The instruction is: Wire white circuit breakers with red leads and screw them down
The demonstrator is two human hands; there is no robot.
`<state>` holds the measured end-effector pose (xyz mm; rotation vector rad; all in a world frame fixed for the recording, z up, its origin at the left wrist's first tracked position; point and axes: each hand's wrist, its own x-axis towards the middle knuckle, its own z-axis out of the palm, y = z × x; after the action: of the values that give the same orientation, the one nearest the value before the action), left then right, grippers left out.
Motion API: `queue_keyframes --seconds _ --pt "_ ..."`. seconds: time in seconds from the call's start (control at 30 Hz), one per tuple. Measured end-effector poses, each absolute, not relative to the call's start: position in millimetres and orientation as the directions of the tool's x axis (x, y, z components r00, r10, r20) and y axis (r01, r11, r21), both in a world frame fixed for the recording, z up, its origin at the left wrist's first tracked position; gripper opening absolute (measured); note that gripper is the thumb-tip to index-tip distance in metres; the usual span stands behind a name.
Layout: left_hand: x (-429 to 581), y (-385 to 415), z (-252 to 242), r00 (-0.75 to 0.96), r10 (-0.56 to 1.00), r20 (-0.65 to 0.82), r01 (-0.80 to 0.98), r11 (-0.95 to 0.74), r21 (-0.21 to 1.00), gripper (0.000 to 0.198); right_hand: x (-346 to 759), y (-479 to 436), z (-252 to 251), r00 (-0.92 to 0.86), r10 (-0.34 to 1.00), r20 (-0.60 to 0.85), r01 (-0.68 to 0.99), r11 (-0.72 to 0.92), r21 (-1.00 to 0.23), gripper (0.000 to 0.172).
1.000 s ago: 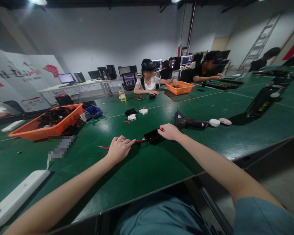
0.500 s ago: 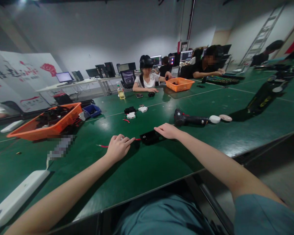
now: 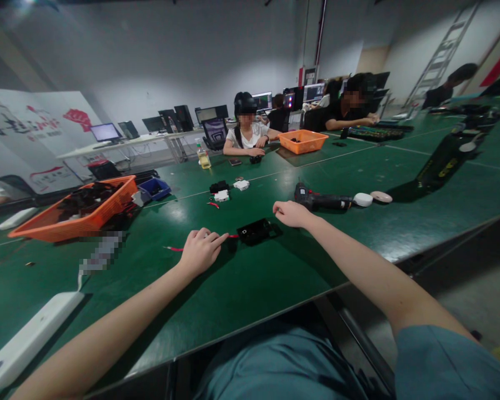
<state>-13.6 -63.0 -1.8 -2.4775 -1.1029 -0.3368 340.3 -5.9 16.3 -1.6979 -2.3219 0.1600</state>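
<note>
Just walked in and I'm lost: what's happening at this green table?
A person sits at the green table. Their left hand rests by a thin red wire leading to a small black rectangular plastic casing. Their right hand hovers just past the casing, near a black electric screwdriver. The casing lies flat.

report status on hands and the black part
Left hand curled on the table, index finger at the red wire. Right hand empty, beside the black part, contact unclear. Black part flat on table. Electric screwdriver lies just beyond right hand.
</note>
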Motion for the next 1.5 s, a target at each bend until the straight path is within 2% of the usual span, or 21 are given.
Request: queue_keyframes --seconds 0.1,0.2,0.33,0.43,0.5,0.6,0.8,0.97,1.13,1.5 --pt "-13 -64 0 0.665 0.649 0.370 0.746 -0.607 -0.276 0.039 336 -6 12 -0.391 0.917 0.079 0.869 0.396 -0.296 0.027" --pt "-12 -64 1 0.667 0.651 0.363 0.744 -0.607 -0.278 0.039 332 -6 8 -0.430 0.898 0.091 0.852 0.437 -0.289 0.027" --pt "-12 -64 1 0.663 0.656 0.359 0.747 -0.605 -0.275 0.039 338 -4 12 -0.314 0.919 0.238 0.908 0.364 -0.206 0.026" --pt "-12 -63 -1 0.665 0.654 0.362 0.746 -0.605 -0.278 0.039 354 -3 22 -0.232 0.890 0.392 0.955 0.284 -0.080 0.027" --pt "-12 -63 -1 0.670 0.651 0.359 0.742 -0.605 -0.289 0.039 366 -3 28 -0.206 0.875 0.439 0.972 0.234 -0.010 0.027" --pt "-13 -63 0 0.675 0.647 0.355 0.738 -0.604 -0.302 0.039 379 -2 30 -0.221 0.892 0.395 0.973 0.230 0.024 0.024" --pt "-13 -63 -1 0.668 0.646 0.370 0.743 -0.605 -0.286 0.039 375 0 18 -0.361 0.895 0.262 0.930 0.365 0.036 0.017" --pt "-13 -63 0 0.666 0.647 0.371 0.744 -0.611 -0.271 0.039 365 2 14 -0.392 0.899 0.194 0.917 0.399 0.006 0.016" --pt "-12 -64 1 0.665 0.649 0.369 0.745 -0.610 -0.271 0.039 364 3 16 -0.406 0.889 0.209 0.907 0.421 -0.030 0.017" --pt "-12 -64 1 0.667 0.648 0.368 0.744 -0.603 -0.287 0.038 360 3 16 -0.410 0.885 0.218 0.904 0.426 -0.027 0.023"
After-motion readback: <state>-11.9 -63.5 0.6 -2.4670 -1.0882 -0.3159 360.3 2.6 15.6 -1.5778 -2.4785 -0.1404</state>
